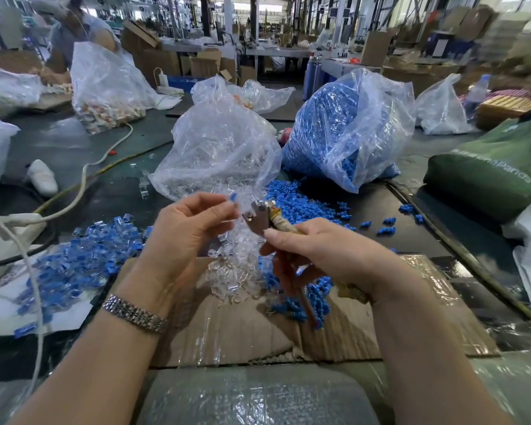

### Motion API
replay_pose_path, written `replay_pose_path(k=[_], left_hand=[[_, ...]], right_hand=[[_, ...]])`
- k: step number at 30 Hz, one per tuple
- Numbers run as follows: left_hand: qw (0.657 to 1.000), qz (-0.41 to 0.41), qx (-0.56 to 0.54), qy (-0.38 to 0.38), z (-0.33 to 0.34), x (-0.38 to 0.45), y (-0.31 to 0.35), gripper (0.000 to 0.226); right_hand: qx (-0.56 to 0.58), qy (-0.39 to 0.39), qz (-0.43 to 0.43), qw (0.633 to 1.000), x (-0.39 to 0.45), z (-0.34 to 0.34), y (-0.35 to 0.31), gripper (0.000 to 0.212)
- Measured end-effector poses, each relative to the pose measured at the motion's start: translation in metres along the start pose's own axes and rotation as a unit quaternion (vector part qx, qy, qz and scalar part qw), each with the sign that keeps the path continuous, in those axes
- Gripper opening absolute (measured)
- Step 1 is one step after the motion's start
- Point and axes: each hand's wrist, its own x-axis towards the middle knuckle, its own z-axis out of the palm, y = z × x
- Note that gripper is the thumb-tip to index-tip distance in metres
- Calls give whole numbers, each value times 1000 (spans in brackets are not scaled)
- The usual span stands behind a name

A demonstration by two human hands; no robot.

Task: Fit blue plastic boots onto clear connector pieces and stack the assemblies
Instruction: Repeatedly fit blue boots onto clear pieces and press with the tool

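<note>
Blue boot is pinched in left hand fingertips, just above the clear pile. Metal tool is gripped by right hand, curled round its handle, right of the pile.

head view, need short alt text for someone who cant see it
A person's left hand pinches a small blue boot while the right hand grips a metal tool. Behind them stand a bag of clear connectors and a bag of blue boots; finished assemblies lie left.

green bag, white lettering blurred, unreadable
</note>
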Motion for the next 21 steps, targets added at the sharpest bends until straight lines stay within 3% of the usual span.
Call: replay_pose_path(k=[2, 3, 6, 7, 8, 9, 11, 13, 15, 21], left_hand=[[987, 41, 125, 94, -15, 3, 5, 8], [960, 56, 231, 150, -26, 6, 7, 10], [810, 22, 530, 249, -50, 12, 11, 11], [759, 9, 600, 255, -52, 11, 10, 13], [731, 13, 636, 248, -51, 10, 9, 18], [733, 30, 640, 228, -48, 10, 8, 20], [791, 62, 591, 147, -37, 7, 7, 16], [835, 42, 546, 55, -26, 6, 2, 12], [840, 26, 542, 15, -21, 6, -4, 9], [809, 8, 588, -1, -18, 7, -14, 4]], right_hand=[[-23, 67, -2, 997, -4, -15, 3, 41], [-45, 117, 2, 992, -5, -22, 6, 39], [-184, 247, 68, 949, -2, -40, 18, 38], [-239, 267, 98, 929, -1, -42, 21, 37], [-281, 279, 123, 910, 1, -44, 24, 36], [-309, 287, 144, 895, 3, -43, 27, 33], [-347, 292, 172, 875, 7, -41, 32, 27], [-371, 289, 189, 862, 11, -38, 35, 23], [-381, 283, 201, 857, 13, -35, 36, 24], [-412, 256, 218, 847, 16, -28, 31, 37]])
